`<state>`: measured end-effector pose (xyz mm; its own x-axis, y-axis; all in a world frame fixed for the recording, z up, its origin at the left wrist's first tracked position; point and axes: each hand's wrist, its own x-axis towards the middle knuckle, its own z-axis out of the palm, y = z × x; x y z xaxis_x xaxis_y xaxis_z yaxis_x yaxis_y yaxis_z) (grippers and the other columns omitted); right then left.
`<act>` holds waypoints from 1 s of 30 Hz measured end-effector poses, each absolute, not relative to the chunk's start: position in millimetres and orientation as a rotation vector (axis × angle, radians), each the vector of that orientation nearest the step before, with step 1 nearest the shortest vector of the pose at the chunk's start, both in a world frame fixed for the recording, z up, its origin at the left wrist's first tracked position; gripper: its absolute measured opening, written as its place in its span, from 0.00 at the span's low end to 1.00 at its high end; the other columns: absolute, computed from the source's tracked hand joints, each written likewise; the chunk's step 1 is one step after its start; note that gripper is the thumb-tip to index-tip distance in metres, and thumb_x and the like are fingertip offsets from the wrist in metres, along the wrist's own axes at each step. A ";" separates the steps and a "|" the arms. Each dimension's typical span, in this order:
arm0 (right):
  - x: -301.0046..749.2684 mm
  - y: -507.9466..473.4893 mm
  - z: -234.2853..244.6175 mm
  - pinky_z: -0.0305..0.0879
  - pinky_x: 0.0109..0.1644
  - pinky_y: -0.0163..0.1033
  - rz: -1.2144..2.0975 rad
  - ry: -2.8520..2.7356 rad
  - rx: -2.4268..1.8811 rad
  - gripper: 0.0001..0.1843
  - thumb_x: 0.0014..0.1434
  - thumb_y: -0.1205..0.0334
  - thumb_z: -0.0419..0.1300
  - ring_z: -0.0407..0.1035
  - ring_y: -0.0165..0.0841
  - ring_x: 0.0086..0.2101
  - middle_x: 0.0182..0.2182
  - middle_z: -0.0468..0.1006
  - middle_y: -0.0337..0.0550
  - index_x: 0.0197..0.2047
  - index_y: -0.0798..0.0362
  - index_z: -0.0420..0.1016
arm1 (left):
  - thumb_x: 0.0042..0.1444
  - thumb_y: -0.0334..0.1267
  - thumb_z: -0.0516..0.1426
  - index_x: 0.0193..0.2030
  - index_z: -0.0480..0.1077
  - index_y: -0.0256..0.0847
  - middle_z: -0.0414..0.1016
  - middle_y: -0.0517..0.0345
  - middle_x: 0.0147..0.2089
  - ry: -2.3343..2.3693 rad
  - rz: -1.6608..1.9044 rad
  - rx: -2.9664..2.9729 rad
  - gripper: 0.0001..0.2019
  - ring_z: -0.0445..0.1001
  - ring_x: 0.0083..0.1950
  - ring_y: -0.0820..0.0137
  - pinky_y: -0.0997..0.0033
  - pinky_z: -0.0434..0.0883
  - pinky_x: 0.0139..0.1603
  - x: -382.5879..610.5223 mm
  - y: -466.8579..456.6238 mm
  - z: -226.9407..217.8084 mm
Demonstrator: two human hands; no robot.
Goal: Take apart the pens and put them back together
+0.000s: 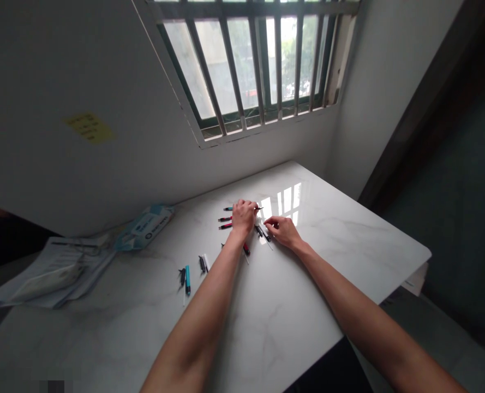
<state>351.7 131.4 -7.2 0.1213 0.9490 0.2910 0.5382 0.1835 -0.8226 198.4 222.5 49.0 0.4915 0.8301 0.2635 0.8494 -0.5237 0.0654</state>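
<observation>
Over a row of pens, my left hand (244,214) is closed, its fingers curled. A dark pointed pen tip (260,208) sticks out past these fingers. From under the hand's left side emerge the ends of a teal pen (228,208) and two red pens (225,219). My right hand (285,230) is just to the right, thumb and forefinger pinched together; anything between them is too small to make out. Just below the pinch lie black pen parts (259,231) and a thin refill (269,244). Beside my left wrist is a red barrel (246,249), partly hidden.
Nearer me on the white marbled table (299,305) lie a teal barrel (187,279), a black pen part (182,277) and a white barrel (206,263). Papers (58,267) and a blue-and-white packet (146,226) lie at the left. A barred window (262,71) is behind.
</observation>
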 end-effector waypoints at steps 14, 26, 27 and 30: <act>358.1 127.9 -11.9 0.67 0.40 0.38 0.557 -1.483 -1.458 0.17 0.67 0.51 0.60 0.75 0.34 0.31 0.31 0.85 0.41 0.37 0.52 0.85 | 0.74 0.39 0.53 0.54 0.76 0.46 0.80 0.54 0.47 -1.630 -1.220 -2.404 0.10 0.78 0.40 0.65 0.66 0.74 0.47 41.8 -0.6 34.4; 277.3 47.7 34.9 0.56 0.30 0.38 0.504 -1.681 -1.322 0.39 0.72 0.29 0.45 0.57 0.30 0.21 0.18 0.64 0.37 0.20 0.49 0.60 | 0.73 0.41 0.56 0.52 0.75 0.46 0.78 0.52 0.51 -1.713 -1.312 -2.485 0.09 0.81 0.44 0.67 0.68 0.76 0.49 40.6 -19.4 20.6; 261.9 36.7 35.7 0.53 0.29 0.38 0.563 -1.717 -1.314 0.40 0.73 0.29 0.44 0.56 0.30 0.21 0.17 0.62 0.37 0.18 0.49 0.58 | 0.74 0.41 0.55 0.52 0.76 0.46 0.78 0.52 0.50 -1.680 -1.299 -2.519 0.09 0.81 0.46 0.66 0.67 0.75 0.50 40.2 -21.1 21.5; 226.3 13.0 32.1 0.49 0.30 0.39 0.669 -1.772 -1.328 0.40 0.71 0.30 0.50 0.56 0.29 0.21 0.16 0.61 0.36 0.17 0.50 0.58 | 0.75 0.43 0.53 0.53 0.77 0.46 0.80 0.52 0.49 -1.624 -1.269 -2.596 0.12 0.81 0.49 0.64 0.67 0.74 0.53 38.9 -25.0 23.6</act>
